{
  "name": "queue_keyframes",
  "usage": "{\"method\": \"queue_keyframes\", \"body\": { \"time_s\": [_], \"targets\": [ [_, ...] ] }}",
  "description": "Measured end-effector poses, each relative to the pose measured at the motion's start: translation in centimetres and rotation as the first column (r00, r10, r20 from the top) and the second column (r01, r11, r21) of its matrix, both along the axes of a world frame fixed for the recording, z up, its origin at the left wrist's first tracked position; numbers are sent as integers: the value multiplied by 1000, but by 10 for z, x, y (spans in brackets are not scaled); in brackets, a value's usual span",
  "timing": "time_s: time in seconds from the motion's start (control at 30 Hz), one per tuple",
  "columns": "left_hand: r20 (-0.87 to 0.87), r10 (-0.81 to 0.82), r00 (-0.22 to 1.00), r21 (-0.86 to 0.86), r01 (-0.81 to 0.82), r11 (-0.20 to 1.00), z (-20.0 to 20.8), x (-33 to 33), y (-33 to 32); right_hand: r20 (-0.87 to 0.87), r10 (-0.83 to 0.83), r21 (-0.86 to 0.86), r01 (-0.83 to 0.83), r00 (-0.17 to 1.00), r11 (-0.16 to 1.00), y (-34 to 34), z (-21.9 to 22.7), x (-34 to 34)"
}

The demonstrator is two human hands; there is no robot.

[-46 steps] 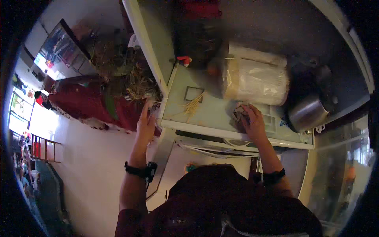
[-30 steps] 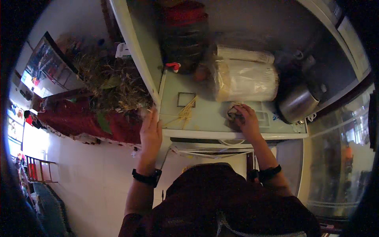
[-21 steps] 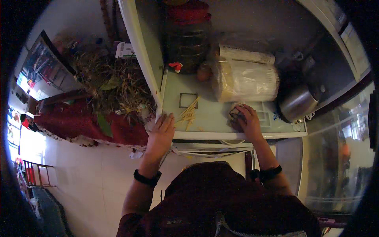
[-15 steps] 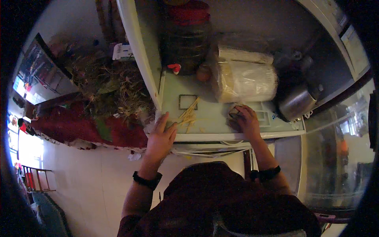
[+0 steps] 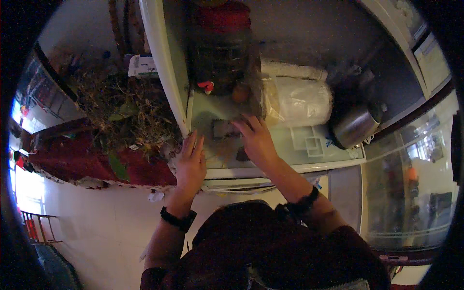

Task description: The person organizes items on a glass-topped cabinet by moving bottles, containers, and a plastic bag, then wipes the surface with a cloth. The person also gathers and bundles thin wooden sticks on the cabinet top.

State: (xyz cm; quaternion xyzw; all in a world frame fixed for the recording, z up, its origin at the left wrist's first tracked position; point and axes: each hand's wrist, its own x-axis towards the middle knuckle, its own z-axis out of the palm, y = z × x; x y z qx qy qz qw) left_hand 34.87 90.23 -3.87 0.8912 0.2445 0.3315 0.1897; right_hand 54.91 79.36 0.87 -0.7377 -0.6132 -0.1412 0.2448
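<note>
My left hand (image 5: 191,162) rests at the front left corner of a pale shelf (image 5: 285,157), fingers stretched out beside the white upright post. It holds nothing that I can see. Further right, my right hand (image 5: 261,145) reaches over the shelf with bent fingers pointing left. Whatever lies under those fingers is hidden. Below its thumb side a dark patch shows, object or shadow. Close to the fingertips lies a dark square piece (image 5: 222,129). Between the two hands, thin pale sticks (image 5: 226,151) appear only faintly, blurred.
Behind stand a dark jar with a red lid (image 5: 223,19), wrapped white rolls (image 5: 302,101) and a metal kettle (image 5: 357,126). White square frames (image 5: 313,146) lie at the right. Left of the post (image 5: 166,67), dried plants (image 5: 128,113) sit on a red surface (image 5: 92,162).
My right hand has swung left from beside the white frames to the square piece. The small roundish thing formerly under it no longer shows there. My left hand has barely moved.
</note>
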Motion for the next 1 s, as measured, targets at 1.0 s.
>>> {"method": "queue_keyframes", "body": {
  "time_s": [1.0],
  "targets": [
    [-280, 14, 960, 70, 5, 998, 12, 6, -8, -295, 115, 157, -70, 949, 985, 27, -31, -16]
  ]
}}
